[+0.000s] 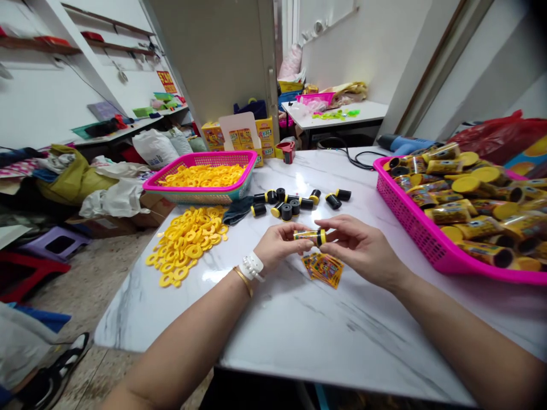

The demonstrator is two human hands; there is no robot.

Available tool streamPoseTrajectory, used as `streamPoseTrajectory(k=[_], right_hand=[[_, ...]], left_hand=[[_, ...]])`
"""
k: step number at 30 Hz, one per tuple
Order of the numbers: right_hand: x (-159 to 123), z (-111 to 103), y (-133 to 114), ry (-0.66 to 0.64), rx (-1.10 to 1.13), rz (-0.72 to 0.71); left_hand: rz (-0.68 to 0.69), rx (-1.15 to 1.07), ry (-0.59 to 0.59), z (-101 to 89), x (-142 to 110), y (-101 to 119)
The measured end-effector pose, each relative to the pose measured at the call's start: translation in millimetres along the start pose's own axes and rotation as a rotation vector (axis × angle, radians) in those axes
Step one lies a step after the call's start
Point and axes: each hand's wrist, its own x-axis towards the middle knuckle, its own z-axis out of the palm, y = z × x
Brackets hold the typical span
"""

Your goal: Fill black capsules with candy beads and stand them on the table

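My left hand (278, 246) is closed around a small tube (306, 235) with a yellow printed wrap, a black band and a yellow rim at its right end. The thumb and fingers of my right hand (363, 245) are curled about that right end. Beneath the tube, a fanned stack of orange printed labels (328, 270) lies on the marble-patterned table (273, 336). Beyond my hands, several black cylinders (286, 212), some with yellow ends, stand or lie loosely together. Yellow ring pieces with small tabs (190, 245) are heaped to the left.
A pink basket (427, 245) full of wrapped tubes stands at the right. Another pink basket (149, 185) holds yellow rings at the back left, beside a dark cloth (237, 210). Yellow boxes (265, 136), a red tape holder (287, 151) and a blue heat-gun-like tool (404, 143) stand farther back.
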Motion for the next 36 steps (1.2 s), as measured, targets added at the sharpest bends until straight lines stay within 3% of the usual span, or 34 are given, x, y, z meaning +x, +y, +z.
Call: streamPoseTrajectory(k=[4,8,10,13,15,17,19,21,23,29,36], right_hand=[[-1.1,-2.9,1.4,0.028,-0.207,-0.140],[-3.6,-1.4,-4.1,0.060,-0.295,-0.241],[-4.5,1.1,-6.7,0.117,-0.220,-0.171],[-3.7,5.9,-6.4,0.153,0.015,0.086],[-2.1,9.0,-3.3,0.147,0.137,0.223],[-0.8,11.0,1.5,0.157,0.180,0.250],[-0.5,11.3,7.2,0.181,0.154,0.177],[-1.3,10.5,12.3,0.183,0.088,0.072],[-2.7,10.2,15.5,0.155,0.045,0.033],[-1.7,16.0,15.0,0.195,0.234,0.289],[4.3,6.8,14.3,0.005,0.467,0.408]], left_hand=[[-0.003,-0.037,-0.016,3.4,-0.5,-3.4],[0.113,0.005,-0.063,3.4,-2.2,-3.7],[0.223,0.123,-0.077,2.8,-3.7,-1.5],[0.391,0.407,-0.056,1.5,-5.6,3.3],[0.419,0.537,-0.029,-0.4,-5.1,4.8],[0.359,0.511,0.001,-3.2,-2.6,3.8],[0.213,0.372,0.018,-6.5,1.1,1.2],[0.063,0.235,-0.020,-8.9,4.4,-2.1],[0.015,0.180,-0.084,-9.3,5.9,-5.3],[0.123,0.235,-0.063,-4.4,2.9,-6.5],[-0.056,0.089,-0.226,-5.2,-1.2,-1.1]])
